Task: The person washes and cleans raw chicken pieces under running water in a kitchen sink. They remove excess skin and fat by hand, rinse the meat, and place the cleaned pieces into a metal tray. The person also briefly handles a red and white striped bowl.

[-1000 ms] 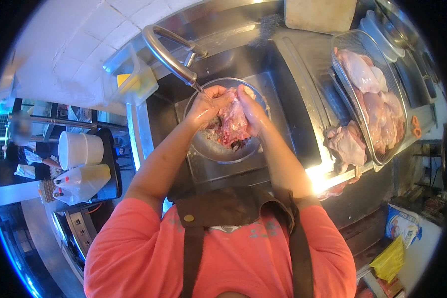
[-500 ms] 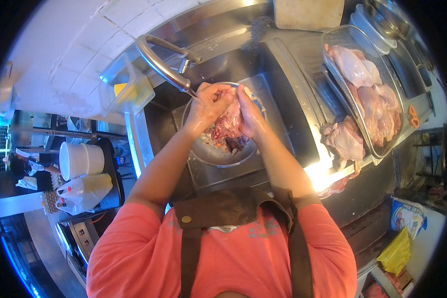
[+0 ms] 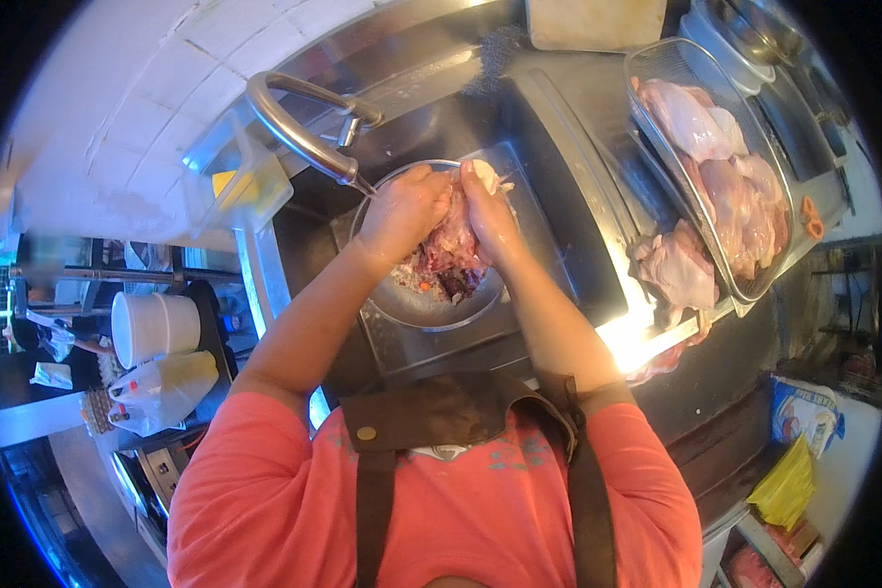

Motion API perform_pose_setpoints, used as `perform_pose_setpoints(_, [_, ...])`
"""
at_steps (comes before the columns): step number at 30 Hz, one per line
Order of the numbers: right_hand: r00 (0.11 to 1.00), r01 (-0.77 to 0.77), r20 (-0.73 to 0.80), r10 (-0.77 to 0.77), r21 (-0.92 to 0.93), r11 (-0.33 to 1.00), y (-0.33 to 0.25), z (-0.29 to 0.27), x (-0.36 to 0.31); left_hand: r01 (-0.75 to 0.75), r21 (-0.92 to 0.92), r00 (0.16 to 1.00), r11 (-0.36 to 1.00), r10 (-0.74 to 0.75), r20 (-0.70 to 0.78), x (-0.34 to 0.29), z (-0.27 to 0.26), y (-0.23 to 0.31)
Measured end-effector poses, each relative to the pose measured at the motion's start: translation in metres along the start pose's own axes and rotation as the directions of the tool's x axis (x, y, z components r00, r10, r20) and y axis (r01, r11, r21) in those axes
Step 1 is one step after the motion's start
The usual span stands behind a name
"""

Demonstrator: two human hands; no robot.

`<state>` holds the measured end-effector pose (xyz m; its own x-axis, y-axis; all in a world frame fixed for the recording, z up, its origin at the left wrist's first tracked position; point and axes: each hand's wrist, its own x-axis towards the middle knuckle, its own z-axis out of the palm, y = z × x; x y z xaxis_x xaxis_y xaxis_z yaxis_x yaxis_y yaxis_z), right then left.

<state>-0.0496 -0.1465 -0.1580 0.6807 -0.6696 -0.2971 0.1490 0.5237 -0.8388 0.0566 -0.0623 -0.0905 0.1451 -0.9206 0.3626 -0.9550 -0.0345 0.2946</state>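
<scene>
Clasping raw meat [image 3: 453, 245] at the frame's upper centre, the curled left hand [image 3: 407, 213] and cupped right hand [image 3: 490, 220] hang over a bowl [image 3: 416, 310], faucet [image 3: 302, 137] crowding from upper left, wire basket [image 3: 674, 59] upper right.

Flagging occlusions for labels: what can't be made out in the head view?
All head view:
Raw meat: upper part hidden by the left hand and right hand.
Bowl: part of its floor hidden by meat and scraps.
Pale board: cut off by the top edge.
Co-worker: too small and blurred to tell what they're doing.
</scene>
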Motion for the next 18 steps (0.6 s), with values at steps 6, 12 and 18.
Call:
perform_pose_setpoints(6, [1.0, -0.024, -0.004, 0.025, 0.106, 0.994, -0.005, 0.008, -0.006, 0.225, -0.265, 0.969, 0.938, -0.244, -0.039, 0.006, 0.002, -0.029])
perform_pose_setpoints(12, [0.984, 0.07, 0.076, -0.161, 0.667, 0.742, -0.015, 0.003, -0.003, 0.63, -0.776, 0.684, 0.032, -0.498, 0.534, -0.025, 0.006, 0.007])
perform_pose_setpoints(18, [0.915, -0.246, 0.387, -0.117, 0.763, 0.598, -0.046, 0.004, -0.024, 0.326, -0.945, 0.761, 0.008, -0.596, 0.258, -0.016, -0.008, -0.015])
